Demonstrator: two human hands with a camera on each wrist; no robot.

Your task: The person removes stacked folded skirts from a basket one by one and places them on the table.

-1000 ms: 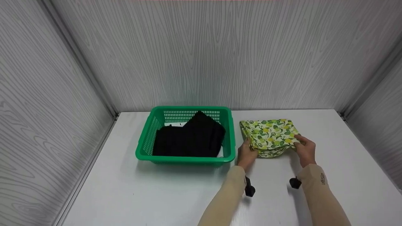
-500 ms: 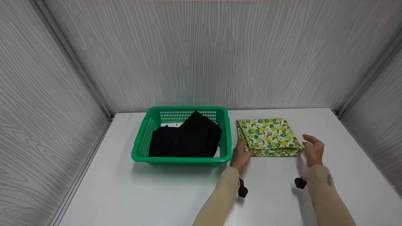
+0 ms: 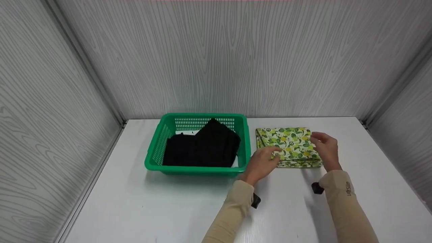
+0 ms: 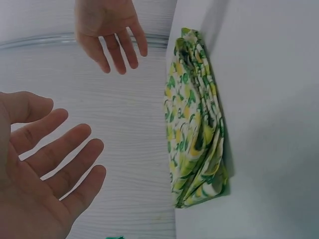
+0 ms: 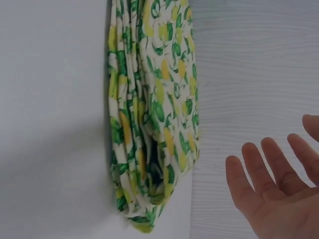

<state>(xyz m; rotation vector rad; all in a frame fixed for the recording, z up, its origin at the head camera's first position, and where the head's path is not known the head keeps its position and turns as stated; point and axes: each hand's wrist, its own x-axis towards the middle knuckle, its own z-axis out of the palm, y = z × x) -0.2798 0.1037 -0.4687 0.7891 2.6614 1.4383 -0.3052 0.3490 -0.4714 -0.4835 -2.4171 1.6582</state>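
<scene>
Cloth (image 3: pixel 293 141), one. White, printed with yellow and green fruit and leaves. Lies flat on the table (image 3: pixel 135 209), just to the person's right of the basket (image 3: pixel 195 169), apart from it.

Progress, in my judgement: the folding looks all but done, the cloth being a compact pad outside the basket. Left, at most, seems some evening of the loose edge.

Condition: roughly rectangular, several layers thick. Top face fairly smooth; the edge toward the person wavy, with gaps between the folds.

Left hand (image 3: pixel 263 163): above the cloth's near left corner, clear of it. Grip wide, fingers spread, nothing held.

Right hand (image 3: pixel 327 150): above the cloth's right side, likewise clear. Grip wide, fingers lightly bent, nothing held.

Sleeves (image 3: pixel 349 206), two: beige, a small black device (image 3: pixel 255 200) showing at each wrist.

Basket, one: green, with slotted sides. Holds black fabric (image 3: pixel 202 148), peaked at the back, and something white, too covered to name.

Walls (image 3: pixel 216 60): pale grey, wood-grain pattern, beyond the table.
</scene>
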